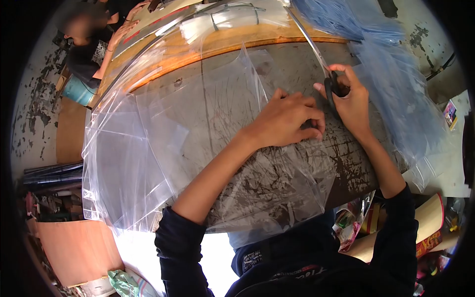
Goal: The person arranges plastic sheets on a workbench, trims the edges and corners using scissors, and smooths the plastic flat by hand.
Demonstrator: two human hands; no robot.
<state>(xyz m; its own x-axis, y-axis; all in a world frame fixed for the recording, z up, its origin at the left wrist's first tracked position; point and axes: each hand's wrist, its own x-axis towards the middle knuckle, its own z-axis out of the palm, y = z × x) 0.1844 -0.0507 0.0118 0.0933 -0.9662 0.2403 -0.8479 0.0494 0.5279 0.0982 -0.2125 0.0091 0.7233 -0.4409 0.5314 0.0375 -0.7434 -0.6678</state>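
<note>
My right hand [350, 99] grips a pair of scissors [312, 44] by the black handles. Their long metal blades look closed and point up and away from me, over the table's far edge. My left hand [292, 119] is palm down on a clear plastic sheet [163, 128], its fingers bent and somewhat apart, with nothing visible between thumb and forefinger. The sheet spreads across the scratched grey table [227, 99] and drapes over its left and front edges. What lies beneath my left palm is hidden.
Bluish plastic film [391, 84] is heaped along the right side. Bundled clear plastic [222, 22] lies on the wooden surface [198, 49] beyond. Another person [89, 54] sits at the upper left by a blue bucket [79, 91]. Assorted items [354, 222] are under the table at right.
</note>
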